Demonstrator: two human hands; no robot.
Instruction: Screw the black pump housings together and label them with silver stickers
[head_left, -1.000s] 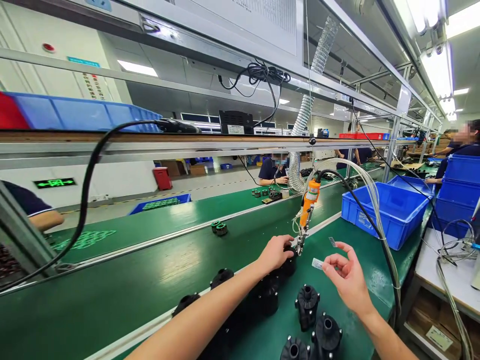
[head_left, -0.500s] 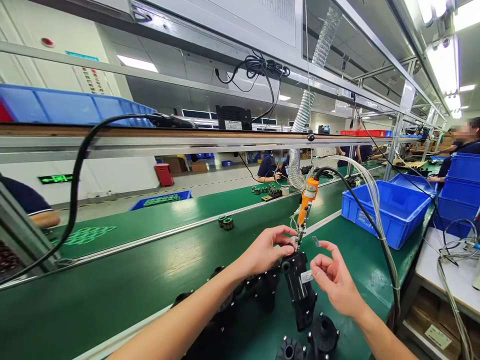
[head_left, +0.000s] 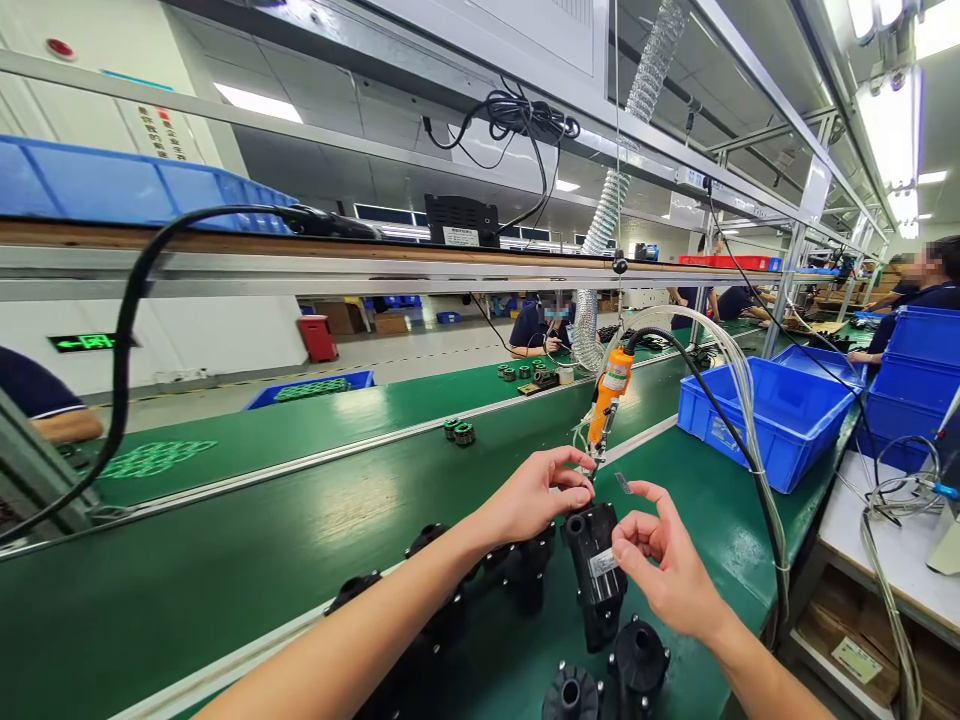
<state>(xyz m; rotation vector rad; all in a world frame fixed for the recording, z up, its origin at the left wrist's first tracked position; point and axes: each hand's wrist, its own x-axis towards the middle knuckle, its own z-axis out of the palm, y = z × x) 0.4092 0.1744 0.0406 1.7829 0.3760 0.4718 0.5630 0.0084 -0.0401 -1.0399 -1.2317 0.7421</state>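
Green bench (head_left: 739, 545) beneath: our left fingers (head_left: 564, 498) pinch the black housing (head_left: 600, 605) below; our right fingers (head_left: 652, 493) stand apart, small label (head_left: 622, 483) at the index tip, white label (head_left: 601, 563) by the thumb.

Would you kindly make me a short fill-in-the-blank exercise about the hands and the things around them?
1. The white label on the black housing is beside the thumb of the person's ____ hand.
2. A second label is at the tip of that hand's index ____.
3. The hanging tool just beyond the left hand has a mostly ____ body.
4. The open bin right of that tool is ____.

Missing words: right; finger; orange; blue.
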